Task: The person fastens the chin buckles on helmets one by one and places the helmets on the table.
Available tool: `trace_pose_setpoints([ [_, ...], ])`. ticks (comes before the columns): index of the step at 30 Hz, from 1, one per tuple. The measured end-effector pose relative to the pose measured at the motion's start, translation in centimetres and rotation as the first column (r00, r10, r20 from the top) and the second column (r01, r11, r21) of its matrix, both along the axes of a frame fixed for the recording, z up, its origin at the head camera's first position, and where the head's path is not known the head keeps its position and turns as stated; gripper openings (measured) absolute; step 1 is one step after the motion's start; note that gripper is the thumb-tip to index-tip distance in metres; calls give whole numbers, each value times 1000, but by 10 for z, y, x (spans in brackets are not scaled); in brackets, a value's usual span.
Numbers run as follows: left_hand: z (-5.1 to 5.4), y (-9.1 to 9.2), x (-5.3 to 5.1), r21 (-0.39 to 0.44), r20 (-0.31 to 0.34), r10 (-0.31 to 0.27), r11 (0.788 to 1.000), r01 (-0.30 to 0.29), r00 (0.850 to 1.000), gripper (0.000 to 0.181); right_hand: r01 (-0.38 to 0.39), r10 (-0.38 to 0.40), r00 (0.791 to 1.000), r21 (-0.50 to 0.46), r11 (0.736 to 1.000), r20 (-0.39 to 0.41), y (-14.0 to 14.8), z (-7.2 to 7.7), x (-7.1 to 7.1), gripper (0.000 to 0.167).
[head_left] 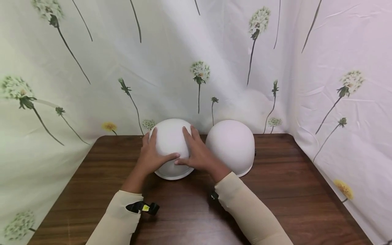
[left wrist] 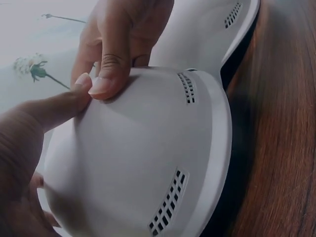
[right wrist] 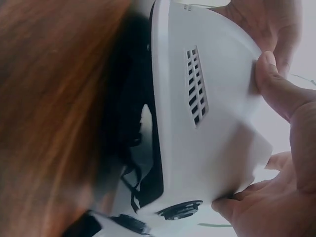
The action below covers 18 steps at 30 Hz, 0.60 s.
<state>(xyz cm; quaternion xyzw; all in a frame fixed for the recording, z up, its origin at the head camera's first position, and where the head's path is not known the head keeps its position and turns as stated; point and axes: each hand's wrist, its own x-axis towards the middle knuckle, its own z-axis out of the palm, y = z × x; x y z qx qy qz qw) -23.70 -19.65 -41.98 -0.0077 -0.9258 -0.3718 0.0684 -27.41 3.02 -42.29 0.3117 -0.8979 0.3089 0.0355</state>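
Observation:
Two white safety helmets stand dome up, side by side at the back of the table. My left hand (head_left: 150, 156) and right hand (head_left: 199, 152) both grip the left helmet (head_left: 170, 134), fingers spread round its sides. The thumbs come close together on the near face of the dome. Slotted vents (left wrist: 170, 202) run along its side above the rim in the left wrist view. In the right wrist view, a round black fitting (right wrist: 180, 210) sits low on the shell, and dark straps (right wrist: 131, 173) show under the rim. The right helmet (head_left: 231, 143) stands just beside my right wrist.
The brown wooden table (head_left: 183, 217) ends at its back edge just behind the helmets. A white cloth with dandelion prints (head_left: 171, 68) hangs behind and at both sides. Black straps (head_left: 142, 207) with small devices sit at my wrists.

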Motion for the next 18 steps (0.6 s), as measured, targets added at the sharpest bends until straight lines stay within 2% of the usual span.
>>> trace_pose_setpoints([
  [4,3,-2,3,29,10,-7,1000,7,1000,142,0,1,999,22,1000,-38,-1,9,3,130],
  [11,5,-7,9,73,18,-7,997,6,1000,139,-9,9,994,6,1000,-112,0,15,4,124],
  [18,6,-9,12,95,25,-11,995,9,1000,137,-29,29,973,3,1000,-229,3,18,4,119],
])
